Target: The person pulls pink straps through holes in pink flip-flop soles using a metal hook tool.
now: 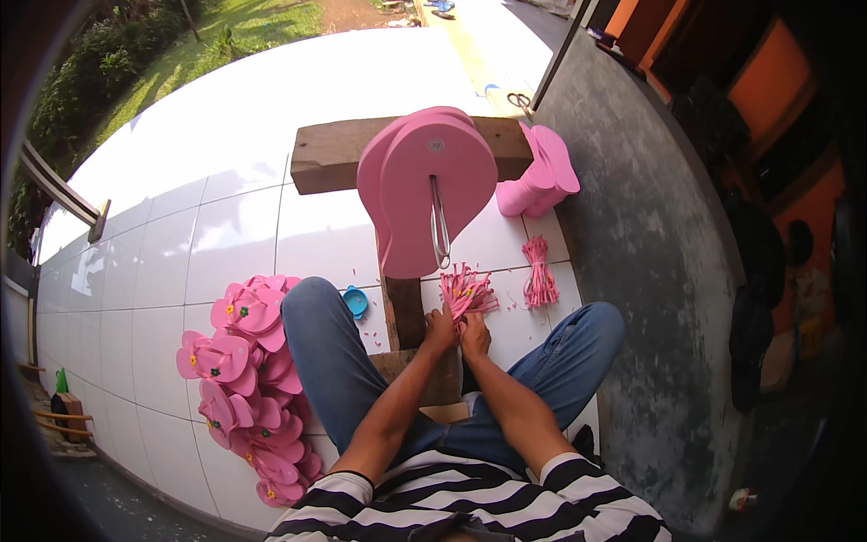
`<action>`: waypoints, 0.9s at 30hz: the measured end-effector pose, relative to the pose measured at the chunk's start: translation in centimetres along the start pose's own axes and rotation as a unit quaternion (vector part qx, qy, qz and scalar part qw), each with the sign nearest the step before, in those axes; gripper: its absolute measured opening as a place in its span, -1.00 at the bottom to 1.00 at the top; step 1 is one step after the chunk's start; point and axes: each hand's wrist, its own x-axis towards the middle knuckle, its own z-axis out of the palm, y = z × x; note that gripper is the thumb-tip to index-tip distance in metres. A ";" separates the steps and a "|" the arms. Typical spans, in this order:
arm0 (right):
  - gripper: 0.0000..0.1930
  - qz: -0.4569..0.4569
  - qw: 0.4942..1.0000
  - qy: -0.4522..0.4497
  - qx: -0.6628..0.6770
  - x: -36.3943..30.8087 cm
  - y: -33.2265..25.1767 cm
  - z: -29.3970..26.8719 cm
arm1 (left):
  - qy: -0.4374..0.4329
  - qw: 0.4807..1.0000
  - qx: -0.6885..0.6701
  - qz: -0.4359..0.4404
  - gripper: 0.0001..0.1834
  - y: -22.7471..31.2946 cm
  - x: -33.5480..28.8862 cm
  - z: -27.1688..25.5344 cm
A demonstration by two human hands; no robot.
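Note:
Between my knees, my left hand (440,329) and my right hand (474,335) are close together at the lower end of a bundle of pink sandal straps (467,291). The fingers of both curl in on the straps, and small yellow decorations show among them. Just beyond, a pair of pink sandal soles (424,203) stands against a wooden stand (330,155). A looped metal tool (439,221) sticks out of the front sole. To the right of my hands lies a second bundle of pink straps (539,273), gathered at its middle.
Finished pink sandals (253,388) with small flowers are heaped left of my left knee. A small blue dish (355,302) sits beside that knee. Stacked pink soles (539,172) stand behind the stand's right end, near scissors (519,101). A grey wall (632,235) bounds the right side.

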 end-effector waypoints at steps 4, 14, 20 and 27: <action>-0.86 -0.061 0.996 -0.064 -0.021 1.3 0.1 -1.0 | -0.048 0.995 -0.086 -0.012 -0.28 -1.4 1.3 0.1; -0.68 0.015 0.915 -0.403 -0.006 6.9 -2.2 -4.2 | 0.008 0.983 -0.185 -0.003 -0.38 -0.9 1.5 0.0; -0.68 -0.095 0.963 -0.251 0.003 5.9 -4.1 -7.8 | -0.073 0.958 -0.271 -0.066 -0.11 1.8 2.1 -3.1; -0.73 -0.097 0.974 -0.202 0.019 5.0 -5.3 -10.5 | -0.071 0.936 -0.344 0.028 -0.07 1.1 1.8 -3.1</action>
